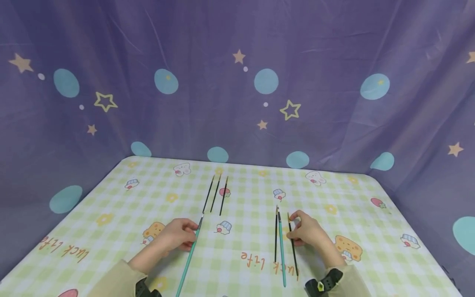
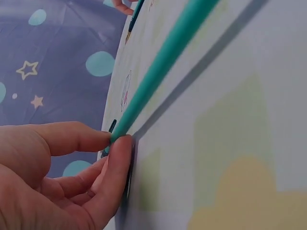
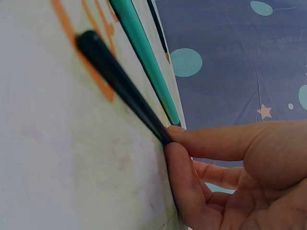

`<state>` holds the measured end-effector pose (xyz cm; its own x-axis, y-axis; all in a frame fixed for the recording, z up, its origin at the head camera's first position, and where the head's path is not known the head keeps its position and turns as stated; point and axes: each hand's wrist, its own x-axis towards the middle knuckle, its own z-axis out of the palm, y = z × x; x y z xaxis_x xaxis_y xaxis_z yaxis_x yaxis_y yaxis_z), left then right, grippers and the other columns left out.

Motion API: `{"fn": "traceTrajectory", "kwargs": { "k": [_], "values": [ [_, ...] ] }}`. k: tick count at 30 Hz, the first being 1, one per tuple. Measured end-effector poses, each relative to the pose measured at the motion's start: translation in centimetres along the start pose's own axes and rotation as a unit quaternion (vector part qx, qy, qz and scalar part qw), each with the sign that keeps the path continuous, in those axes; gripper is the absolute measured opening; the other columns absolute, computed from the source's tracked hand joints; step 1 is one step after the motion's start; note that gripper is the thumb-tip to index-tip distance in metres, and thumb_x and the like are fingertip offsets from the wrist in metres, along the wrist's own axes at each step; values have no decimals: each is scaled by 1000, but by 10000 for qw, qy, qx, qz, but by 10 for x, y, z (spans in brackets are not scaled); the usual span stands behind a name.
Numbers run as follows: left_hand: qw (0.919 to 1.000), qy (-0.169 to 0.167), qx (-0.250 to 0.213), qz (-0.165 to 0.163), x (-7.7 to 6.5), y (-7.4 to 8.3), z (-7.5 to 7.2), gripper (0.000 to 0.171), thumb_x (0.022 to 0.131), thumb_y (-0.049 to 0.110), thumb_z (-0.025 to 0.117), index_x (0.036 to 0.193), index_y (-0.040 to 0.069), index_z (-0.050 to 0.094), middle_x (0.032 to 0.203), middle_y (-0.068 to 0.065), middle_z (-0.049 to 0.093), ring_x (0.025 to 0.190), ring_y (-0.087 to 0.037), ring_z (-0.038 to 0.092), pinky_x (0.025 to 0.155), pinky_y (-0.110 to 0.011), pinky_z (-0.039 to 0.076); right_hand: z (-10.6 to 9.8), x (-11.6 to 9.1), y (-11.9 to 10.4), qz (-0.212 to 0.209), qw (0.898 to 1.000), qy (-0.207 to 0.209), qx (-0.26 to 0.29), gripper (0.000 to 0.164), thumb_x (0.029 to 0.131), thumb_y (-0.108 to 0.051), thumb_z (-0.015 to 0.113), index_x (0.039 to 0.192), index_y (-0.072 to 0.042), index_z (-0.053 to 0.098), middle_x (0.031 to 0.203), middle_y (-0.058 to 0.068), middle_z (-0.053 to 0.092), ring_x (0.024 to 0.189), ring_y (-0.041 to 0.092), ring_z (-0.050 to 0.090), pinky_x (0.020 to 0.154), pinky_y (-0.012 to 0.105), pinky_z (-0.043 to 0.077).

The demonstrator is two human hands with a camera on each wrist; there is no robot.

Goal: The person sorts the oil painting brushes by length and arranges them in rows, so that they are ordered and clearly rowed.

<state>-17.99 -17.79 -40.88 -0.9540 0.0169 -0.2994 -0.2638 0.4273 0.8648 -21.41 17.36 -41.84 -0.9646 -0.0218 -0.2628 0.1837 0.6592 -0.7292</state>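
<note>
With thumb and finger my left hand (image 1: 179, 235) pinches a teal paintbrush (image 1: 188, 262) near its bristle end; its handle slants toward the table's near edge. In the left wrist view, that teal handle (image 2: 160, 69) stands slightly off the cloth above its shadow. My right hand (image 1: 308, 231) pinches a thin black paintbrush (image 1: 294, 255) near its upper part. The right wrist view shows the rounded end of this black handle (image 3: 117, 79) close to the cloth. Just left of it lie another teal paintbrush (image 1: 282, 255) and a second black paintbrush (image 1: 276, 239), side by side.
Three thin black paintbrushes, the middle one (image 1: 215, 194) among them, lie roughly parallel farther back, bristles pointing away. A green-checked tablecloth (image 1: 122, 202) with printed cartoons covers the table. A purple curtain (image 1: 208, 115) with stars and dots hangs behind.
</note>
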Motion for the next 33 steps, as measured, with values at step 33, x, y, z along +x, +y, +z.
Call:
{"fn": "traceTrajectory", "kwargs": {
  "k": [33],
  "values": [
    [9969,51,370,686,20,37,38,24,76,-2,63,99,-3,58,70,-9,56,55,-18,57,51,-30,52,-1,-2,0,13,10000,-55,-59,42,75,-6,71,110,-5,48,79,10,52,56,16,55,49,27,50]
  ]
}}
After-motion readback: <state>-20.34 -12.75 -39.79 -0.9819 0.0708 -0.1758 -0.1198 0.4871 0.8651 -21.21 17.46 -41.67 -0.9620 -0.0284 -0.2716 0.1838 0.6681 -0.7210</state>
